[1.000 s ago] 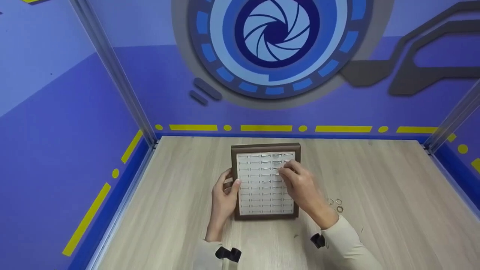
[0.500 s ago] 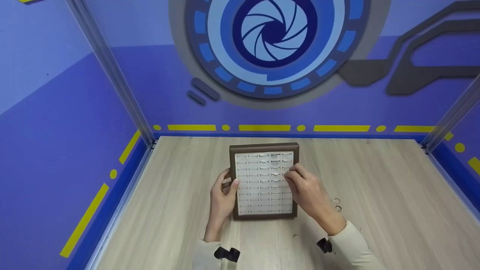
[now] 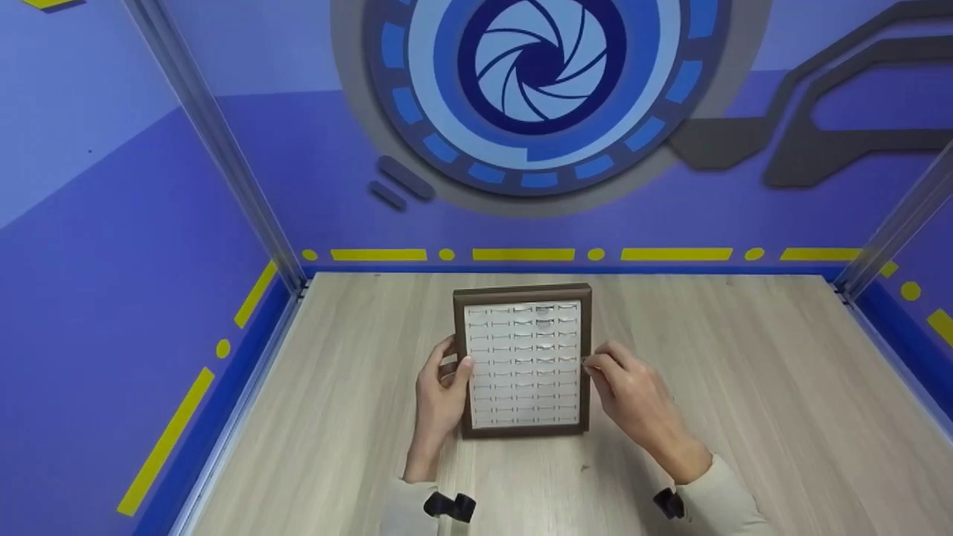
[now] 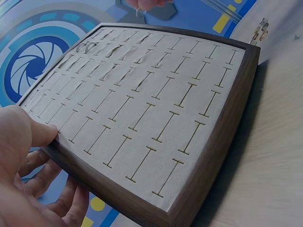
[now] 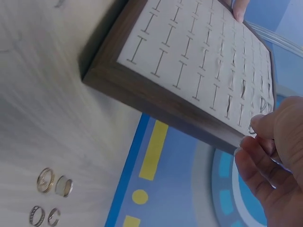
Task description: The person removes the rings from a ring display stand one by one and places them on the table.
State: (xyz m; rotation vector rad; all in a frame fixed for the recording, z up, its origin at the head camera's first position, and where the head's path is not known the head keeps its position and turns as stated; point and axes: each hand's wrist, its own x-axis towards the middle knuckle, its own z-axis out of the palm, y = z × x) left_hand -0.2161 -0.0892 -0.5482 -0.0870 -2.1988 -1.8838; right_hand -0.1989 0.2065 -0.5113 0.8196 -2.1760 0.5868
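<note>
My left hand [image 3: 441, 398] grips the left edge of a brown-framed ring display tray [image 3: 460, 357], which stands tilted up on the table. The thumb lies over the front edge, with the other fingers behind it. White slotted padding [image 4: 142, 113] fills the frame, and a couple of rings [image 4: 86, 47] sit in slots near the far end. At the tray's right edge is my right hand [image 3: 633, 391], pinching a small silver ring [image 5: 252, 128] between thumb and fingertips, just off the padding.
Several loose rings [image 5: 45, 180] lie on the wooden table [image 3: 782, 387], to the right of the tray; my right arm hides them in the head view. A blue printed panel [image 3: 521, 223] rises behind the table, with metal posts [image 3: 223, 149] at the corners.
My right hand has moved right and down, from over the upper right slots to just beyond the tray's right edge. The left hand keeps its grip, and the tray stays in place.
</note>
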